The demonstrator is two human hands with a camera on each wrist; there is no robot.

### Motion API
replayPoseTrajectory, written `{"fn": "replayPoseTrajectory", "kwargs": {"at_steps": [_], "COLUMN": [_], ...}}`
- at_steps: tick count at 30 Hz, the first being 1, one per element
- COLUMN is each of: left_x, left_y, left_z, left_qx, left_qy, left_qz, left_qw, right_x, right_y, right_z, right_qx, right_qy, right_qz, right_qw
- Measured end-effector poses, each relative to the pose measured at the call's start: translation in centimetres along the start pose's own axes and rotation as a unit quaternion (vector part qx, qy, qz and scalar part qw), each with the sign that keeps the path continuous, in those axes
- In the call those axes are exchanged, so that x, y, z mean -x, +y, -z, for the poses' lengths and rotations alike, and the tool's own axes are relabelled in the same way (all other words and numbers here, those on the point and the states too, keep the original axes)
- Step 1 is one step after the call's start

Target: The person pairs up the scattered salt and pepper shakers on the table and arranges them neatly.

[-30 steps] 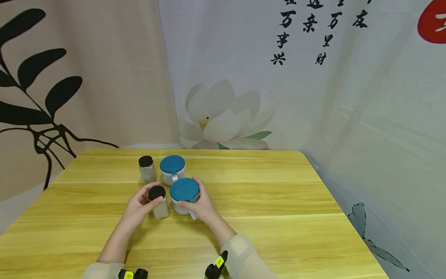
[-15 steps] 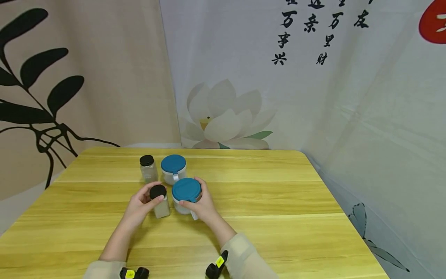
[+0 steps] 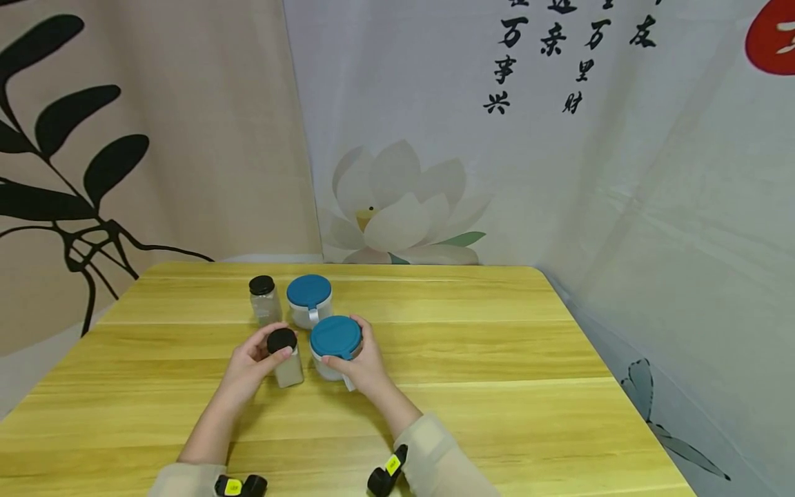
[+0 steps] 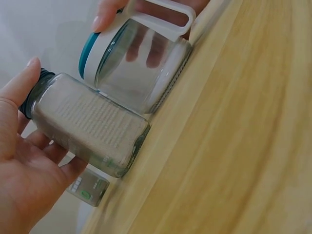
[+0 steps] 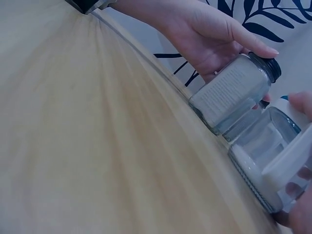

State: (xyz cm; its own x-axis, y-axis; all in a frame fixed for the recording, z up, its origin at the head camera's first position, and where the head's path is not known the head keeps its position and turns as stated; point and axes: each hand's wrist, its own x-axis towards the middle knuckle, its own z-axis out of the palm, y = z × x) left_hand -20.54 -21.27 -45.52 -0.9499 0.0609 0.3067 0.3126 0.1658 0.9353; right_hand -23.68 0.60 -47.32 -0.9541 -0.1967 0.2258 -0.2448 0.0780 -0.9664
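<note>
Rising at the left of the head view, black leaves point(image 3: 76, 119) pattern the cloth point(image 3: 217, 138). Just left of centre, in the lower half of the frame, the left hand point(image 3: 247, 364) pinches the front bottle point(image 3: 288, 371) between thumb and fingers, near its black lid. Behind it stands the back bottle point(image 3: 266, 305). Rightward come the blue-lidded back jar point(image 3: 308, 291) and, nearer, the front jar point(image 3: 335, 336), just beside the front bottle. The right hand point(image 3: 364, 366) grips the front jar. Table point(image 3: 497, 386) fills the lower right; a red mark point(image 3: 762, 43) sits upper right.
</note>
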Motion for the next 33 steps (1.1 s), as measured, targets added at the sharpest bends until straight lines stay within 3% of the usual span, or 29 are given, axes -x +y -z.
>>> {"fn": "replayPoseTrajectory", "kwargs": {"at_steps": [18, 22, 29, 33], "left_x": [0.0, 0.0, 0.1, 0.0], "left_y": [0.1, 0.2, 0.3, 0.4], "left_z": [-0.2, -0.2, -0.4, -0.5], "left_qx": [0.006, 0.001, -0.002, 0.005], "left_qy": [0.003, -0.002, -0.001, -0.005], "left_qz": [0.003, 0.001, 0.0, 0.001], "left_qw": [1.0, 1.0, 1.0, 1.0], "right_x": [0.3, 0.3, 1.6, 1.7], "right_y": [-0.6, -0.6, -4.6, -4.6], "right_z": [0.7, 0.9, 1.5, 1.7], "right_qx": [-0.01, -0.018, -0.029, -0.026], "right_qy": [0.045, 0.049, 0.049, 0.05], "right_qz": [-0.013, -0.001, -0.004, 0.004], "right_qw": [0.9988, 0.9986, 0.9984, 0.9984]}}
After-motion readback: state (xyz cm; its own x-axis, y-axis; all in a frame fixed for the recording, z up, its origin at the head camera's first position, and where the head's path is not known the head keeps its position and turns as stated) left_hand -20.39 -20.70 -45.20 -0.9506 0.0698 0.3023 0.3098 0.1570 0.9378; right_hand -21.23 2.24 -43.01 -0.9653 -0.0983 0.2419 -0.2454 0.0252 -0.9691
